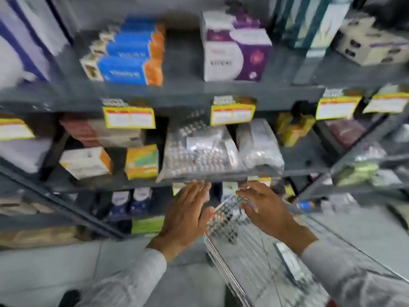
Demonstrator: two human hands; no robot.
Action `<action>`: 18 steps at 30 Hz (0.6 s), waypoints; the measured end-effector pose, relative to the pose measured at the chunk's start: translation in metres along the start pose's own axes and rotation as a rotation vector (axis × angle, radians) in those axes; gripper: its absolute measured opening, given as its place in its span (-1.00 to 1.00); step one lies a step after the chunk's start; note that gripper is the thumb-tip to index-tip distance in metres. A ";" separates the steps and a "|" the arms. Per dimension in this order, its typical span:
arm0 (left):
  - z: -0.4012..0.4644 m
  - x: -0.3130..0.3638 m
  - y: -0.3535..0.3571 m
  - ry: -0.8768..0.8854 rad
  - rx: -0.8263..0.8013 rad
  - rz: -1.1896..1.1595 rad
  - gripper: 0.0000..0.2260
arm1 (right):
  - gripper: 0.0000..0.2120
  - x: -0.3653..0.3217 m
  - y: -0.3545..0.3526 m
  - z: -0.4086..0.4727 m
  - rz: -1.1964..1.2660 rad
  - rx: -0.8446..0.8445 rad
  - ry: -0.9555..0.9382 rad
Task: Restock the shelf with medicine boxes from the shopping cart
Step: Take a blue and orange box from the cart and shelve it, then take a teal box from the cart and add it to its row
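The frame is blurred by motion. My left hand [184,214] is held flat with fingers spread, just below the front edge of the middle shelf [137,183]. My right hand [264,209] is also spread, above the front of the wire shopping cart [241,251]. Neither hand holds anything. A pale medicine box [288,261] lies inside the cart near my right wrist. Two clear bags of blister packs [199,156] rest on the middle shelf right above my hands.
Blue and orange boxes [130,56] and a purple and white box [234,54] stand on the upper shelf [188,89]. Yellow price labels [129,117] hang along its edge. White and yellow boxes [88,161] sit left on the middle shelf. Grey floor lies below.
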State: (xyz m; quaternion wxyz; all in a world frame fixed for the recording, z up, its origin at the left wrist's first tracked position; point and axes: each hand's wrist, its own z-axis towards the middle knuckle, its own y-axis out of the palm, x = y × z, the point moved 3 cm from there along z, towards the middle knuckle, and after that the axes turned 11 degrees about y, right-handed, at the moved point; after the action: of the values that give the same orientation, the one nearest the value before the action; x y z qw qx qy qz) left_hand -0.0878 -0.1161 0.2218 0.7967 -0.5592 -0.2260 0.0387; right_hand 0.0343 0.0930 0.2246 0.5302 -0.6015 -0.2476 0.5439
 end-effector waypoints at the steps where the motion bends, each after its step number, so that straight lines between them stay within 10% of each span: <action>1: -0.005 0.008 0.026 -0.003 -0.095 -0.009 -0.47 | -0.62 0.026 0.013 -0.013 -0.029 -0.114 0.112; 10: -0.027 0.067 0.175 0.020 -0.505 -0.130 -0.61 | -0.18 0.203 0.125 -0.154 -0.080 -0.939 0.841; 18: -0.035 0.065 0.235 -0.065 -0.553 -0.060 -0.42 | -0.42 0.297 0.219 -0.210 -0.098 -0.783 0.967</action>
State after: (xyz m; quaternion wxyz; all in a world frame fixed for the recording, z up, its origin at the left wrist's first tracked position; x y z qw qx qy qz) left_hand 0.0292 -0.0386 0.0194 0.6071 -0.7467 -0.2700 -0.0302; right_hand 0.2507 0.2066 -0.1226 0.3471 -0.9172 -0.1878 0.0540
